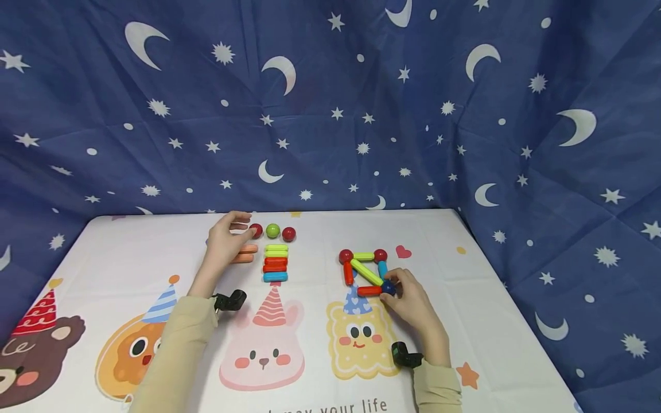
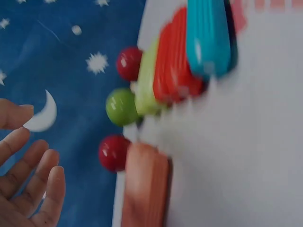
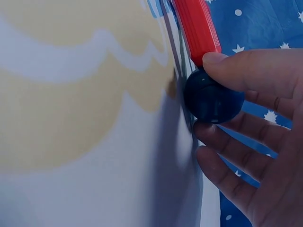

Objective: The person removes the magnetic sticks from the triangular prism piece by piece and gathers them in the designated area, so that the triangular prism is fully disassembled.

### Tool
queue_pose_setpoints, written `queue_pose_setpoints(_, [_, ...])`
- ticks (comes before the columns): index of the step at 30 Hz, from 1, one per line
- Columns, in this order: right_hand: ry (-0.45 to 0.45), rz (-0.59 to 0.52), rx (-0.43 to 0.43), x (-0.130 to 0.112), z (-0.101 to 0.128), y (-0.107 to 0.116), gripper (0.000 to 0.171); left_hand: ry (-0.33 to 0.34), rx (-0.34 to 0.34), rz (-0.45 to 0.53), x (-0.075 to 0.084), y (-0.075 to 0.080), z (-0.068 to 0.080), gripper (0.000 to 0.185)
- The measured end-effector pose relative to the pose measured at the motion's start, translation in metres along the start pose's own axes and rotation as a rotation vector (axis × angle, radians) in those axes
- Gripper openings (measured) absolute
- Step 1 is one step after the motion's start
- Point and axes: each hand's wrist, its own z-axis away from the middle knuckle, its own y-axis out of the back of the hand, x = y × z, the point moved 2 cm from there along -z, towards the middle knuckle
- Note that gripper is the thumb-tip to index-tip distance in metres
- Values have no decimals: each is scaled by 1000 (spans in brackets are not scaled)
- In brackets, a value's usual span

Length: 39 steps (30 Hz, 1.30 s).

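Observation:
My left hand [image 1: 223, 240] hovers at the left end of a row of balls, beside a red ball [image 2: 113, 152]. Its fingers are loosely bent with nothing between them in the left wrist view. A green ball [image 1: 272, 230] and another red ball [image 1: 289, 234] continue the row. My right hand [image 1: 413, 301] holds a dark blue ball [image 3: 213, 97] between thumb and fingers. A red rod [image 1: 369, 291] sticks out leftward from that ball. A yellow-green rod [image 1: 366, 272] runs diagonally from it to a red ball [image 1: 346, 256], and a blue rod [image 1: 383, 269] leads to another red ball [image 1: 380, 255].
Orange rods [image 1: 242, 258] lie partly under the left hand. Beside them is a column of yellow-green rods [image 1: 276, 248], red rods [image 1: 275, 268] and a blue rod [image 1: 275, 277]. The white tablecloth [image 1: 310, 321] ends at a blue star-patterned curtain [image 1: 330, 160].

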Motion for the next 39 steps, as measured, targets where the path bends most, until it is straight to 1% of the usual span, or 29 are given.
queue_pose_setpoints(3, [-1, -13, -6, 1, 0, 0, 39, 19, 5, 69, 7, -6, 10, 36])
queue_pose_setpoints(6, [-4, -39, -17, 4, -1, -1, 38, 9, 4, 100, 16, -17, 22, 35])
queue_pose_setpoints(8, [-1, -50, -22, 5, -1, 0, 38, -17, -7, 120, 21, -28, 30, 34])
queue_pose_setpoints(11, [3, -61, -24, 6, 0, 1, 37, -32, -50, 176, 31, -50, 43, 34])
queue_pose_setpoints(13, [2, -70, -30, 6, 0, 2, 37, -48, -84, 238, 37, -67, 51, 34])
queue_pose_setpoints(16, [-4, -89, -43, 7, 0, 2, 36, -58, -138, 295, 46, -95, 62, 32])
queue_pose_setpoints(21, [0, -122, -56, 9, 0, 2, 35, -57, -242, 321, 59, -136, 82, 28])
queue_pose_setpoints(25, [6, -179, -72, 8, 1, 3, 34, -116, -340, 225, 65, -163, 95, 29])
queue_pose_setpoints(26, [10, -192, -80, 8, 1, 3, 33, -136, -358, 190, 66, -168, 98, 29])
queue_pose_setpoints(28, [17, -213, -97, 7, 2, 3, 33, -147, -380, 116, 67, -176, 102, 30])
queue_pose_setpoints(29, [19, -218, -103, 7, 2, 2, 33, -146, -386, 96, 67, -179, 104, 31])
queue_pose_setpoints(31, [22, -225, -107, 6, 2, 2, 32, -142, -379, 70, 68, -183, 106, 30])
queue_pose_setpoints(33, [25, -229, -106, 6, 3, 2, 32, -133, -361, 66, 68, -186, 108, 30])
queue_pose_setpoints(39, [33, -229, -110, 7, 3, 2, 32, -144, -326, 35, 70, -193, 114, 31])
